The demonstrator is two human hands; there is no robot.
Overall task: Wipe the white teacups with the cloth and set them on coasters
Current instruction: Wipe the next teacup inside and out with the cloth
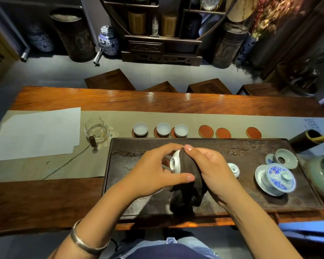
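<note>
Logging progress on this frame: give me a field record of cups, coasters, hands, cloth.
cups_on_coasters: three white teacups in a row behind the tray
empty_coasters: three red coasters to their right
cup_in_hand: white teacup on its side, held by left hand
cloth: dark cloth pressed to that cup by right hand
cup_waiting: one teacup on the tea tray, partly hidden
other: lidded blue-and-white gaiwan at tray's right
</note>
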